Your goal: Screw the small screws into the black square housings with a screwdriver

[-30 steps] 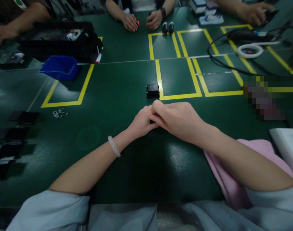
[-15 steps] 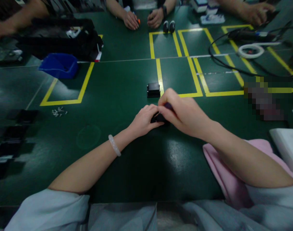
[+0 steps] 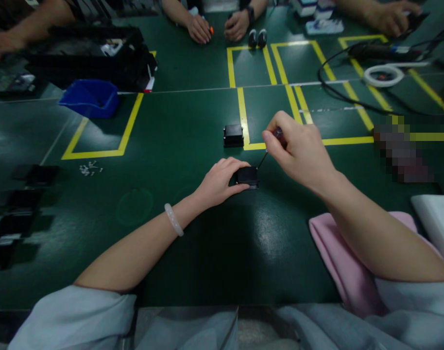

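Pinching black box (image 3: 247, 176) with left hand (image 3: 220, 182), gripping screwdriver (image 3: 268, 149) in right hand (image 3: 298, 153); keeping tip seated, box steady.

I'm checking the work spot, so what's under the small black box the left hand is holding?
The small black box rests on the bare green table, pinched by the left hand. Its underside is hidden.

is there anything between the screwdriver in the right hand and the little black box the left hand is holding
Nothing visible. The right hand holds a small screwdriver whose thin shaft slants down to the top right corner of the black box, which the left hand pins to the green table. A second black box sits farther back, clear of that line.
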`<state>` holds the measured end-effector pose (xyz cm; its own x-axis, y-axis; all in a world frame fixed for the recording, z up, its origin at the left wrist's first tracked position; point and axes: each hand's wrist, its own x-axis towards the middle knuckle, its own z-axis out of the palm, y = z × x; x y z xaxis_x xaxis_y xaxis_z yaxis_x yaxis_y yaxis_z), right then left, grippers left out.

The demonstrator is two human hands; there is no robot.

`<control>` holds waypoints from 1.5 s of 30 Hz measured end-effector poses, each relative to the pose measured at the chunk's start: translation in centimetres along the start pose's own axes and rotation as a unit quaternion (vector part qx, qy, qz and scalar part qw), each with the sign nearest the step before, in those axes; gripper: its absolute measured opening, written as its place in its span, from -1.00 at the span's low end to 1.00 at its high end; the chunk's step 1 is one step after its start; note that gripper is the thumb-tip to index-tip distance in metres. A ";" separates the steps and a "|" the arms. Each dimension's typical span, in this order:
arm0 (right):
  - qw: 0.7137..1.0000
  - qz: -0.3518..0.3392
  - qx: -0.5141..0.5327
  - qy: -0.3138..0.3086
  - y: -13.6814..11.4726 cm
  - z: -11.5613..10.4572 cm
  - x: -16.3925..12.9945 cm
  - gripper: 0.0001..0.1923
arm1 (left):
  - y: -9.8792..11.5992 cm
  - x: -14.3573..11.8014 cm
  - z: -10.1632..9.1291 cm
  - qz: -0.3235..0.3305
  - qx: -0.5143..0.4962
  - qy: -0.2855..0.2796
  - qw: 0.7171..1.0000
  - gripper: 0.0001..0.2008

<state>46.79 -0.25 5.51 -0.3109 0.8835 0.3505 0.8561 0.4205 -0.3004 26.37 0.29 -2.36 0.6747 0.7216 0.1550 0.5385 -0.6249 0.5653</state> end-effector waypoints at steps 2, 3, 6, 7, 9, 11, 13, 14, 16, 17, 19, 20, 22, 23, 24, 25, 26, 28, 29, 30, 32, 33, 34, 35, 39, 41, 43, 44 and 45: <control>1.000 0.005 0.005 -0.006 0.0 0.1 0.0 -0.71 | 0.0 0.0 0.0 0.000 -0.001 0.000 1.000 -0.64; 1.000 0.008 0.006 -0.009 0.0 0.1 0.0 -0.71 | 0.1 0.0 0.0 0.000 -0.001 -0.002 1.000 -0.64; 1.000 0.009 0.003 -0.020 0.1 0.2 0.0 -0.71 | 0.1 0.0 -0.1 -0.001 0.001 -0.003 1.000 -0.64; 1.000 0.009 0.001 -0.023 0.1 0.2 0.1 -0.71 | 0.1 0.0 -0.1 -0.002 0.001 -0.003 1.000 -0.64; 1.000 0.007 0.000 -0.023 0.1 0.4 0.1 -0.71 | 0.1 0.0 -0.1 -0.003 0.003 -0.002 1.000 -0.64; 1.000 0.004 -0.002 -0.018 0.2 0.5 0.1 -0.71 | 0.1 0.0 0.0 -0.002 0.003 -0.002 1.000 -0.64; 1.000 -0.005 -0.009 -0.015 0.2 0.4 0.0 -0.70 | 0.1 0.0 0.0 -0.002 0.004 -0.002 1.000 -0.63; 1.000 -0.011 -0.015 -0.017 0.2 0.3 0.0 -0.69 | 0.1 0.0 0.0 -0.003 0.005 -0.002 1.000 -0.63; 0.999 -0.020 -0.022 -0.027 0.1 -0.1 -0.1 -0.68 | 0.1 0.0 0.0 -0.002 0.005 0.000 1.000 -0.64; 0.999 -0.022 -0.023 -0.035 0.0 -0.4 -0.1 -0.69 | 0.1 0.0 0.0 -0.002 0.005 0.000 1.000 -0.64; 0.998 -0.021 -0.027 -0.053 -0.1 -0.9 -0.2 -0.72 | 0.1 0.1 0.0 -0.001 0.004 0.001 1.000 -0.64; 0.997 -0.020 -0.035 -0.060 -0.2 -1.1 -0.2 -0.75 | 0.1 0.1 0.0 0.000 0.003 0.000 1.000 -0.64; 0.996 -0.017 -0.060 -0.063 -0.4 -1.3 -0.2 -0.79 | 0.1 0.1 0.0 -0.002 0.005 -0.001 1.000 -0.63; 0.995 -0.016 -0.073 -0.062 -0.5 -1.4 -0.2 -0.79 | 0.1 0.1 0.0 -0.004 0.006 -0.001 1.000 -0.63; 0.994 -0.018 -0.084 -0.063 -0.6 -1.4 -0.2 -0.78 | 0.0 0.2 0.0 -0.005 0.006 -0.001 1.000 -0.63; 0.993 -0.021 -0.093 -0.066 -0.6 -1.4 -0.2 -0.76 | 0.0 0.2 0.0 -0.005 0.005 -0.001 1.000 -0.63; 0.992 -0.027 -0.099 -0.073 -0.6 -1.4 -0.2 -0.75 | 0.0 0.2 0.0 -0.004 0.004 -0.001 1.000 -0.63; 0.989 -0.047 -0.105 -0.092 -0.4 -1.5 -0.3 -0.74 | 0.0 0.1 0.0 0.001 0.002 -0.001 1.000 -0.63; 0.988 -0.058 -0.105 -0.100 -0.3 -1.6 -0.3 -0.74 | 0.0 0.1 0.0 0.003 0.000 -0.001 1.000 -0.62; 0.986 -0.070 -0.102 -0.108 -0.1 -1.7 -0.4 -0.74 | 0.0 0.1 0.0 0.004 -0.001 -0.001 1.000 -0.62; 0.985 -0.089 -0.091 -0.121 0.2 -1.9 -0.4 -0.75 | -0.1 0.1 0.0 0.003 -0.002 0.000 1.000 -0.63; 0.984 -0.093 -0.085 -0.126 0.3 -1.9 -0.3 -0.76 | -0.1 0.0 0.0 0.001 -0.002 -0.001 1.000 -0.63; 0.984 -0.093 -0.081 -0.126 0.3 -1.9 -0.3 -0.75 | -0.1 0.0 -0.1 0.000 -0.001 -0.002 1.000 -0.63; 0.986 -0.087 -0.080 -0.120 0.3 -1.8 -0.3 -0.74 | -0.1 0.0 -0.1 -0.002 -0.001 -0.002 1.000 -0.63; 0.993 -0.026 -0.106 -0.042 -0.2 -0.9 -0.1 -0.60 | -0.1 0.0 -0.1 -0.003 0.001 -0.001 1.000 -0.63; 0.992 -0.014 -0.116 -0.043 -0.4 -0.6 0.0 -0.64 | -0.1 0.0 -0.1 -0.002 0.002 0.000 1.000 -0.63; 0.993 -0.030 -0.106 -0.049 -0.4 -0.4 -0.1 -0.69 | -0.2 0.0 0.0 0.001 0.003 0.002 1.000 -0.62; 0.993 -0.045 -0.098 -0.049 -0.3 -0.4 -0.1 -0.70 | -0.2 0.0 0.0 0.002 0.003 0.003 1.000 -0.62; 0.993 -0.062 -0.087 -0.050 -0.1 -0.5 -0.1 -0.71 | -0.3 0.0 0.0 0.003 0.003 0.003 1.000 -0.62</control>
<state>46.96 -0.45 5.91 -0.4508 0.8464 0.2836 0.8642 0.4934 -0.0988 26.24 0.48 -2.49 0.6757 0.7189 0.1632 0.5374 -0.6319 0.5586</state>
